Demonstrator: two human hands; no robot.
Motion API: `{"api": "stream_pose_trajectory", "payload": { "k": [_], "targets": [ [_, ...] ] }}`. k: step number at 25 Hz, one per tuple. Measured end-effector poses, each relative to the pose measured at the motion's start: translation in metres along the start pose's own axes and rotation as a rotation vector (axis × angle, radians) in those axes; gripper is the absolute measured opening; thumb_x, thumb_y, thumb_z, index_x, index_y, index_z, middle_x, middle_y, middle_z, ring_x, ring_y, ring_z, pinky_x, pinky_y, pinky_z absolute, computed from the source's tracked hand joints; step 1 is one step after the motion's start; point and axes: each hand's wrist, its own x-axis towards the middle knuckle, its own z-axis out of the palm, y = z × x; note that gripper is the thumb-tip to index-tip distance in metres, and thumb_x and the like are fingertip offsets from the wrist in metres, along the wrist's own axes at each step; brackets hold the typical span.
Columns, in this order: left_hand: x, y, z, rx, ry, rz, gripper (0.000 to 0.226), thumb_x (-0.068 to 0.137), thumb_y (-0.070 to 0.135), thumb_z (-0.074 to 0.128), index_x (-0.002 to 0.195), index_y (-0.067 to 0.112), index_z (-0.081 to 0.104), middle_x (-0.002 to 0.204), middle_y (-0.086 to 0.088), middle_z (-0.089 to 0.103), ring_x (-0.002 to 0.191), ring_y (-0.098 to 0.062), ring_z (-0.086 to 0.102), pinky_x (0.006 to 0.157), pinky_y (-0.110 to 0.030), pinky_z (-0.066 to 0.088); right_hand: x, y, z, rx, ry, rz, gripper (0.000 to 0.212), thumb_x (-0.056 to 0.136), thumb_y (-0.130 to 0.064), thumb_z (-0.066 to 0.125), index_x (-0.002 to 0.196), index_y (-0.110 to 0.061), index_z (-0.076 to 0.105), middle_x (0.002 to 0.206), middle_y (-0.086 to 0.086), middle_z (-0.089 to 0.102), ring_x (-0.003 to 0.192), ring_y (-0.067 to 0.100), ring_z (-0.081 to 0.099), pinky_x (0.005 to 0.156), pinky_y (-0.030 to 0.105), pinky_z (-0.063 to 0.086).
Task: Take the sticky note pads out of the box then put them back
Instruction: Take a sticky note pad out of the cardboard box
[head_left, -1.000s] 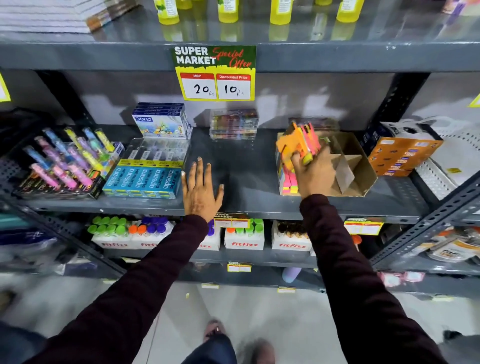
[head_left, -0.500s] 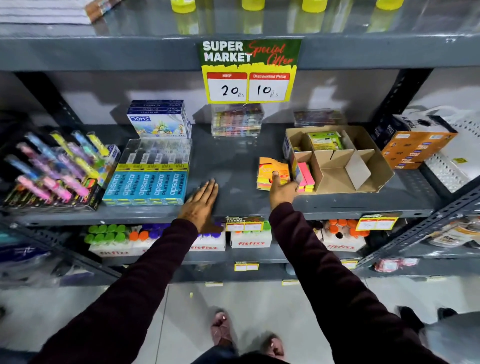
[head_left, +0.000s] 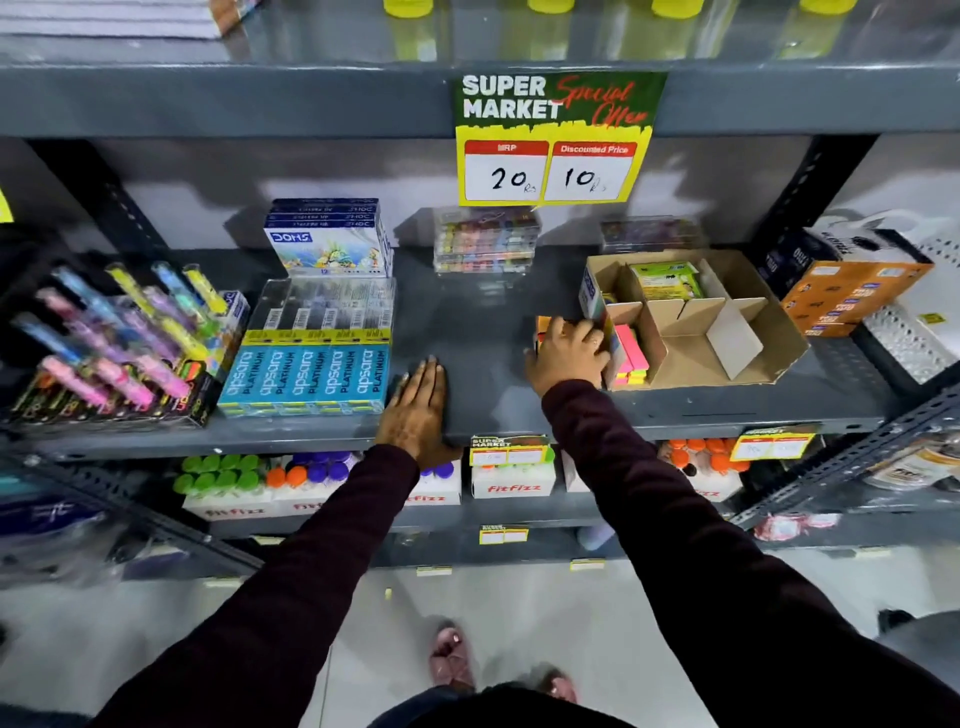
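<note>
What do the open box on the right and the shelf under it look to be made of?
The open box looks like plain brown cardboard: matte, with folded dividers and raw cut edges. The shelf seems to be grey painted metal, smooth with a dull sheen; its perforated angle posts suggest steel.

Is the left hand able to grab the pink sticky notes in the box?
Probably not easily: the left hand lies flat on the shelf, and the right hand sits between it and the pink sticky notes.

Blue apsara pencil boxes (head_left: 306, 376) lie beside highlighter packs (head_left: 119, 338), below a price sign (head_left: 556, 137).
</note>
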Motion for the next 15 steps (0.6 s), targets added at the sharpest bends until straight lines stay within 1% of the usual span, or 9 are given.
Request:
{"api": "stream_pose_trajectory", "payload": {
  "k": [3,5,7,10,12,15],
  "targets": [
    [0.002,-0.002,0.003,-0.003,0.021,0.000,0.121,0.066,0.059,0.068,0.144,0.002,-0.004,0.158,-0.016,-0.001,0.145,-0.026,-0.001,0.117,-0.036,-0.002,0.007,-0.004,0.003,-0.016,0.009,0.054,0.051,0.092,-0.035,0.054,0.133,-0.009,0.039,0.149,0.033,0.024,0.136,0.047,0.029,0.104,0.054,0.035],
    [0.001,-0.002,0.006,0.008,0.031,0.006,0.119,0.067,0.058,0.067,0.144,0.001,-0.003,0.157,-0.018,0.001,0.145,-0.027,0.000,0.117,-0.036,-0.001,0.009,-0.006,0.002,-0.016,0.054,0.056,0.052,0.088,-0.033,0.058,0.129,-0.008,0.040,0.146,0.034,0.029,0.133,0.048,0.033,0.103,0.054,0.035],
    [0.003,-0.003,0.006,0.026,0.051,0.014,0.117,0.069,0.059,0.065,0.144,0.001,-0.004,0.157,-0.018,0.000,0.145,-0.028,0.000,0.117,-0.036,-0.002,0.010,-0.009,0.001,-0.013,0.129,0.026,0.058,0.081,-0.038,0.063,0.126,-0.008,0.042,0.139,0.032,0.037,0.128,0.047,0.038,0.101,0.054,0.037],
    [0.003,-0.004,0.008,0.049,0.021,0.020,0.114,0.073,0.058,0.061,0.143,0.000,-0.007,0.157,-0.018,-0.004,0.145,-0.028,-0.004,0.116,-0.035,-0.005,0.006,-0.019,0.004,0.023,0.198,-0.057,0.068,0.072,-0.047,0.068,0.122,-0.009,0.046,0.126,0.027,0.047,0.118,0.040,0.046,0.095,0.048,0.042],
    [0.001,-0.001,0.007,0.060,0.035,0.017,0.107,0.076,0.051,0.058,0.143,0.000,-0.006,0.157,-0.018,-0.004,0.145,-0.027,-0.004,0.117,-0.035,-0.004,0.006,-0.034,0.010,0.033,0.177,-0.140,0.069,0.071,-0.051,0.069,0.121,-0.009,0.047,0.123,0.024,0.049,0.113,0.038,0.048,0.091,0.046,0.043],
    [0.001,0.000,0.006,0.039,0.060,0.015,0.094,0.082,0.044,0.053,0.144,-0.001,-0.001,0.157,-0.019,0.000,0.145,-0.028,0.001,0.119,-0.036,0.001,0.014,-0.062,0.024,0.023,0.058,-0.256,0.068,0.079,-0.051,0.063,0.127,-0.007,0.044,0.128,0.025,0.045,0.117,0.040,0.046,0.094,0.047,0.042]
  ]
}}
